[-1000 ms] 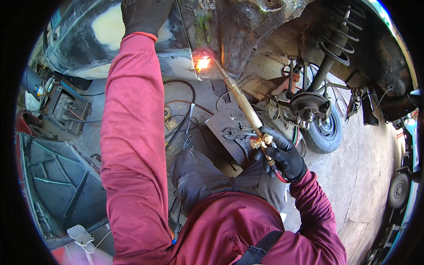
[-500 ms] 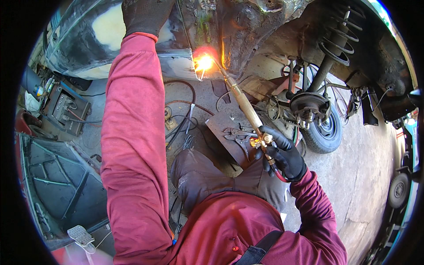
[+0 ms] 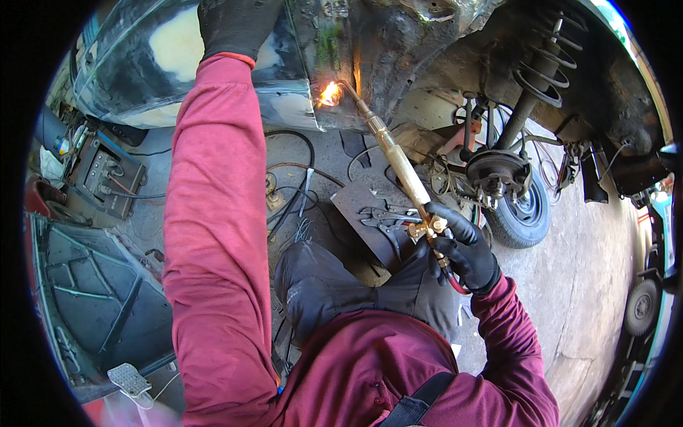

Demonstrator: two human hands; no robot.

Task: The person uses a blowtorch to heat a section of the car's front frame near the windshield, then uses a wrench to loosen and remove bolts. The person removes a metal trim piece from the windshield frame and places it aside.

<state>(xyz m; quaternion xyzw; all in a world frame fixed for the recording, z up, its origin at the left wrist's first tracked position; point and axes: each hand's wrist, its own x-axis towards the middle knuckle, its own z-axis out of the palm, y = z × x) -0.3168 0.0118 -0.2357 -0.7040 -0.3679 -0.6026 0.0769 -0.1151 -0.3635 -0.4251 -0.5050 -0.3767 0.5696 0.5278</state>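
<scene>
A brass gas torch (image 3: 400,169) slants up and left, its bent tip close to the lower edge of a car body panel (image 3: 290,97). An orange flame (image 3: 330,94) burns against the metal there. My right hand (image 3: 466,250), in a black glove, is closed around the torch's valve end, from which a red hose trails. My left hand (image 3: 238,27), in a dark glove, reaches up against the panel's patchy painted surface; its fingers pass out of the top of the picture.
Locking pliers (image 3: 388,219) lie on a metal plate (image 3: 348,203) before my knees. A coil spring (image 3: 551,64) and brake hub (image 3: 498,171) hang at right, above a loose wheel (image 3: 525,213). At left stand a welding machine (image 3: 107,174) and a car door (image 3: 96,292). Hoses cross the floor.
The glow at the torch tip has shrunk from a bright white-yellow glare to a smaller orange flame. The torch and my right hand have shifted slightly right. My left arm has barely moved.
</scene>
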